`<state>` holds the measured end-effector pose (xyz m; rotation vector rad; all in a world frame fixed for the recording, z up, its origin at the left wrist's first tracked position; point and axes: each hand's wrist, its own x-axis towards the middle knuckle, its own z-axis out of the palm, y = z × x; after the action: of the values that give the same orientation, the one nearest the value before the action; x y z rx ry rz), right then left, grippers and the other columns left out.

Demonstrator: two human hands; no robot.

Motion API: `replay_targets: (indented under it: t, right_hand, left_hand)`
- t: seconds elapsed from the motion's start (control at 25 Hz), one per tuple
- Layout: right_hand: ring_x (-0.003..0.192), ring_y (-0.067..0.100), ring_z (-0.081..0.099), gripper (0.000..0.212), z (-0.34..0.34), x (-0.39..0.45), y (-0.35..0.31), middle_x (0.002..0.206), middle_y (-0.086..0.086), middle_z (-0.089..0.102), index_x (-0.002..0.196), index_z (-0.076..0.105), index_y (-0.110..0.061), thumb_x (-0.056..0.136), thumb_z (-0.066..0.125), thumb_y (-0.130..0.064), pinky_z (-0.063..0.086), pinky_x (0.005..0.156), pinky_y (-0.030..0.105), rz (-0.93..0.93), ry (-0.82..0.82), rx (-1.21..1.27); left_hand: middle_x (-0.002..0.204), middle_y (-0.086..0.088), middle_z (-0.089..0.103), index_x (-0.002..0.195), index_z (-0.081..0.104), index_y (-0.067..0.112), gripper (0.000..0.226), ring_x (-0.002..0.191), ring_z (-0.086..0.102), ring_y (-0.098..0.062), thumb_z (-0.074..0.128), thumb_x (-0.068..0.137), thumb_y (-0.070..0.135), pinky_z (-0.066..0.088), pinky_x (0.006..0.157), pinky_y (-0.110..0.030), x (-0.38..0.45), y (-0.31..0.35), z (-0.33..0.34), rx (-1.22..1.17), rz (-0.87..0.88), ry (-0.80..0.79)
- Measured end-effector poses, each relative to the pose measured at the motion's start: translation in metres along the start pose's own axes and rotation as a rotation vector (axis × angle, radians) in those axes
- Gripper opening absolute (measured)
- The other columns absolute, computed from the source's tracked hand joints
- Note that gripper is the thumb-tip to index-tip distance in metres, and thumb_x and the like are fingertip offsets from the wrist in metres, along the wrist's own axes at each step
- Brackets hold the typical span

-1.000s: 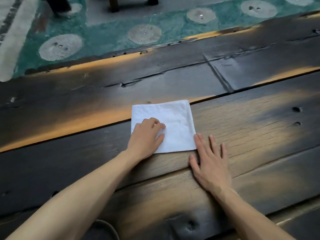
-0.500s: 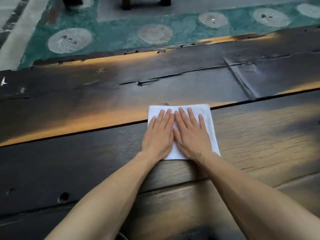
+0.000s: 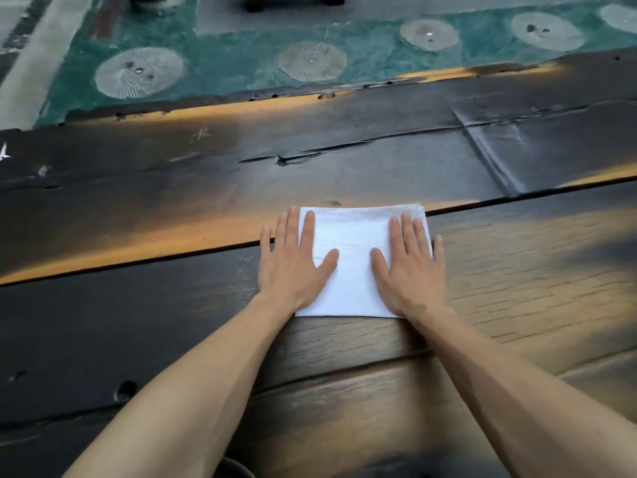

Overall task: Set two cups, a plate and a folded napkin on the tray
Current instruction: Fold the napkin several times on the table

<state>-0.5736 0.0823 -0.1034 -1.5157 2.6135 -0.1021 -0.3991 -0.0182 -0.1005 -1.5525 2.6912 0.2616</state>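
A white folded napkin lies flat on a dark, weathered plank table, straddling the seam between two boards, as a person presses it from both sides. The left hand rests over the napkin's left edge and the right hand over its right edge, each with fingers straight and spread, palms down, gripping nothing. The fold looks finished, with stacked layers showing at the far right corner, so the napkin appears ready to be carried off. No tray, cups or plate are visible here, so how much else of the setting is done cannot be told. Beyond the table's far edge lies a green floor covering with pale round patches.
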Motion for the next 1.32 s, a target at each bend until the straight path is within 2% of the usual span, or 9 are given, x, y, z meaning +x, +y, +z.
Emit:
replay_targets:
  t: [0.16, 0.28, 0.36, 0.44, 0.68, 1.0, 1.16, 1.24, 1.32]
  right_hand:
    - [0.15, 0.018, -0.014, 0.07, -0.01, -0.004, 0.009, 0.165, 0.002, -0.008, 0.157, -0.001, -0.014, 0.099, 0.016, -0.051, -0.007, 0.122, 0.045, -0.023, -0.037, 0.034]
    - [0.152, 0.022, -0.004, 0.067, -0.013, -0.027, -0.003, 0.165, 0.005, 0.002, 0.157, 0.008, -0.011, 0.1, 0.017, -0.046, -0.006, 0.122, 0.044, -0.17, 0.067, 0.033]
    - [0.152, 0.023, -0.003, 0.069, -0.008, -0.041, -0.015, 0.165, 0.003, 0.002, 0.157, 0.009, -0.015, 0.097, 0.011, -0.049, -0.005, 0.122, 0.046, -0.253, 0.022, 0.0]
    - [0.151, 0.021, -0.01, 0.069, -0.001, -0.05, -0.018, 0.165, -0.001, -0.006, 0.157, 0.001, -0.022, 0.097, 0.005, -0.054, -0.007, 0.121, 0.046, -0.239, -0.041, -0.025]
    - [0.151, 0.018, -0.008, 0.066, -0.003, -0.057, 0.021, 0.164, -0.006, -0.008, 0.157, -0.002, -0.025, 0.099, 0.011, -0.054, -0.003, 0.122, 0.042, -0.083, -0.036, -0.013]
    - [0.151, 0.021, -0.012, 0.072, -0.014, -0.054, 0.029, 0.163, -0.006, -0.015, 0.155, -0.011, -0.023, 0.096, 0.012, -0.057, -0.005, 0.121, 0.048, -0.015, -0.114, 0.042]
    - [0.151, 0.021, -0.009, 0.073, -0.031, -0.002, 0.03, 0.164, -0.005, -0.011, 0.156, -0.005, -0.021, 0.098, 0.024, -0.055, -0.001, 0.119, 0.052, -0.028, -0.106, 0.09]
    - [0.151, 0.019, -0.002, 0.071, -0.043, 0.032, 0.034, 0.165, -0.003, -0.001, 0.157, 0.001, -0.02, 0.099, 0.033, -0.046, 0.003, 0.12, 0.053, -0.052, -0.145, 0.084]
    - [0.149, 0.02, 0.013, 0.071, -0.057, 0.058, 0.037, 0.163, -0.002, 0.015, 0.156, 0.012, -0.02, 0.096, 0.043, -0.042, 0.012, 0.119, 0.052, -0.079, -0.222, 0.068]
  left_hand:
    - [0.165, -0.005, -0.016, 0.157, -0.009, 0.02, 0.079, 0.151, -0.016, -0.021, 0.012, 0.096, 0.064, -0.012, 0.119, -0.052, -0.001, -0.003, -0.007, 0.012, 0.021, -0.037]
    - [0.164, -0.004, -0.018, 0.157, -0.007, 0.018, 0.073, 0.15, -0.019, -0.02, 0.009, 0.098, 0.058, -0.017, 0.118, -0.049, -0.019, 0.004, -0.013, -0.009, 0.112, 0.056]
    - [0.165, -0.001, -0.013, 0.157, -0.004, 0.018, 0.07, 0.15, -0.016, -0.017, 0.002, 0.097, 0.054, -0.014, 0.12, -0.044, -0.037, 0.019, -0.01, -0.03, 0.234, 0.052]
    - [0.165, 0.001, -0.013, 0.157, -0.005, 0.019, 0.071, 0.15, -0.016, -0.015, -0.002, 0.095, 0.054, -0.012, 0.12, -0.042, -0.049, 0.029, -0.002, 0.003, 0.282, -0.009]
    - [0.164, 0.0, -0.016, 0.157, -0.006, 0.017, 0.071, 0.15, -0.017, -0.015, 0.011, 0.099, 0.055, -0.009, 0.121, -0.041, -0.054, 0.004, 0.001, 0.019, 0.154, -0.023]
    - [0.163, 0.002, -0.023, 0.155, -0.015, 0.019, 0.073, 0.148, -0.024, -0.012, 0.007, 0.098, 0.059, -0.015, 0.12, -0.046, -0.052, -0.007, -0.006, 0.012, 0.106, -0.109]
    - [0.166, 0.002, -0.006, 0.158, 0.0, 0.02, 0.077, 0.151, -0.008, -0.014, 0.02, 0.097, 0.063, -0.013, 0.118, -0.049, -0.016, -0.01, -0.024, -0.193, 0.056, -0.051]
    - [0.165, 0.001, 0.011, 0.158, 0.009, 0.019, 0.074, 0.15, 0.009, -0.017, 0.032, 0.099, 0.058, -0.001, 0.119, -0.047, 0.011, -0.008, -0.034, -0.236, 0.028, 0.018]
    - [0.158, -0.003, 0.03, 0.156, 0.018, 0.02, 0.072, 0.143, 0.026, -0.022, 0.044, 0.097, 0.051, 0.017, 0.113, -0.043, 0.039, -0.006, -0.046, -0.166, 0.049, 0.005]
